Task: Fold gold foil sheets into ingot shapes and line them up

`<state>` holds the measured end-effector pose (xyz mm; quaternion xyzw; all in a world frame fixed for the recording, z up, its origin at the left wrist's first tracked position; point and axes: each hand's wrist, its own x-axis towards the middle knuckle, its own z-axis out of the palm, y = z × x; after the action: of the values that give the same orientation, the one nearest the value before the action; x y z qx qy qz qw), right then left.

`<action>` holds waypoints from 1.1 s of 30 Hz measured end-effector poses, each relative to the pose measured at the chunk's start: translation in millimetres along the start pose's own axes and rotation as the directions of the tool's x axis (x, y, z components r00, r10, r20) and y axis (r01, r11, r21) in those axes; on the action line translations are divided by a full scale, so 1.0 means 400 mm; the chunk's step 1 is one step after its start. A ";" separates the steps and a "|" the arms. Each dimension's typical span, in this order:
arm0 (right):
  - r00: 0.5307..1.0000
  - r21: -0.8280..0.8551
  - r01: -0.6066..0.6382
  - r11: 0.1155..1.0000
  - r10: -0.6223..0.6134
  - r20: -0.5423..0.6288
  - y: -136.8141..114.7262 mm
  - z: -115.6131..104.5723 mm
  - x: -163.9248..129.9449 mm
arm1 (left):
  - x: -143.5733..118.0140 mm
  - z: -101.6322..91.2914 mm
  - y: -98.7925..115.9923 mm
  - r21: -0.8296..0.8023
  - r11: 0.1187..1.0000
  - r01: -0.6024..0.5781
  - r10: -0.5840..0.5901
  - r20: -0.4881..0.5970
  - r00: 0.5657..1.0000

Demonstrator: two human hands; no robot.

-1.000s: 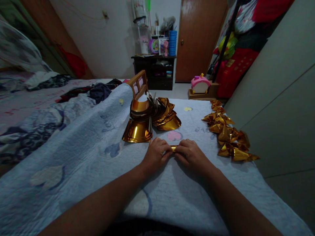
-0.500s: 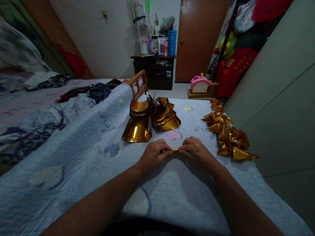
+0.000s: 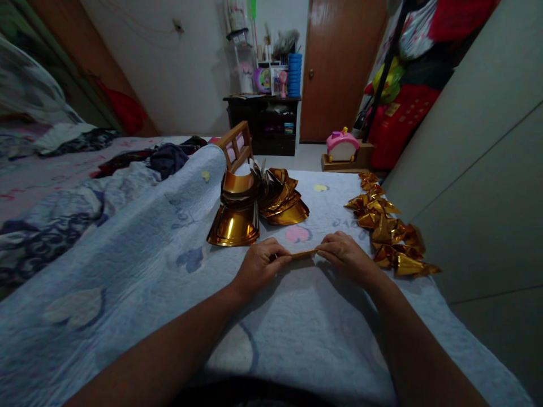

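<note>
A pale blue quilt (image 3: 139,265) covers the bed, and on it, just beyond the hands, stands one fanned stack of gold foil sheets (image 3: 254,206) leaning against a wooden frame (image 3: 235,146). To the right lies one loose row of folded gold pieces (image 3: 388,232); their exact number cannot be counted in the dim light. The left hand (image 3: 258,264) and right hand (image 3: 345,255) each pinch one end of a single narrow gold foil strip (image 3: 302,254), held just above the quilt between them. Compared with a second ago, the two hands have drawn apart, so more of the strip now shows.
</note>
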<state>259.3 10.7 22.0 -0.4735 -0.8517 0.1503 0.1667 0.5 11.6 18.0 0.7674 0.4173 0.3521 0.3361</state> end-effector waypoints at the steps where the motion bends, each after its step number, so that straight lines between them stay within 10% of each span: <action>1: 0.999 0.010 -0.032 0.999 0.032 -0.038 0.006 -0.002 -0.002 | 0.000 -0.002 -0.002 -0.004 1.000 0.011 -0.011 -0.025 1.000; 10: 0.945 0.587 -0.182 0.789 0.306 -0.118 -0.059 0.010 0.005 | -0.001 0.004 -0.004 -0.011 0.997 -0.071 0.069 -0.126 0.990; 33: 0.981 0.809 -0.167 0.564 0.178 0.078 -0.063 0.039 0.009 | -0.005 0.014 0.002 0.120 0.971 -0.207 0.226 -0.177 0.958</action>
<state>231.8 -0.4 19.0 -0.4266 -0.6374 0.5351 0.3541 4.5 8.3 15.2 0.7873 0.3781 0.4368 0.2153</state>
